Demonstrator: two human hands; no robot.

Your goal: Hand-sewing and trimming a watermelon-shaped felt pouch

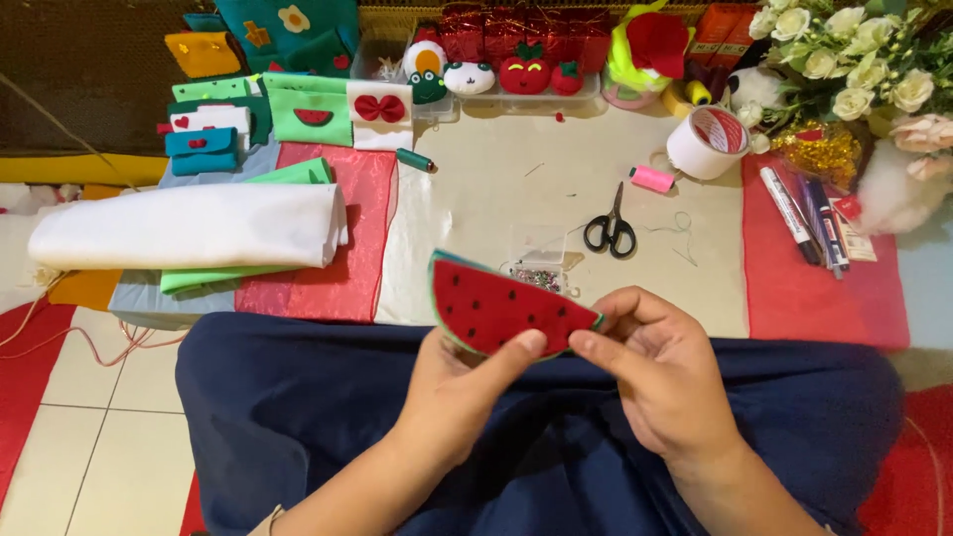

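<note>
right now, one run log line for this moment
left hand pinches red felt watermelon slice | right hand grips its tip | black scissors on table behind

Both hands hold a felt watermelon slice [506, 310] over the lap; scissors [611, 231] at one o'clock, fabric roll [189, 226] at ten o'clock.

Open cream surface [496, 189] ahead of both hands allows passage. Obstructions: scissors [611, 231] and bead box [537, 266] centre, tape roll [707, 142] and pink spool [651, 179] right, rolled white fabric [189, 226] left, markers [806, 214] far right.
</note>
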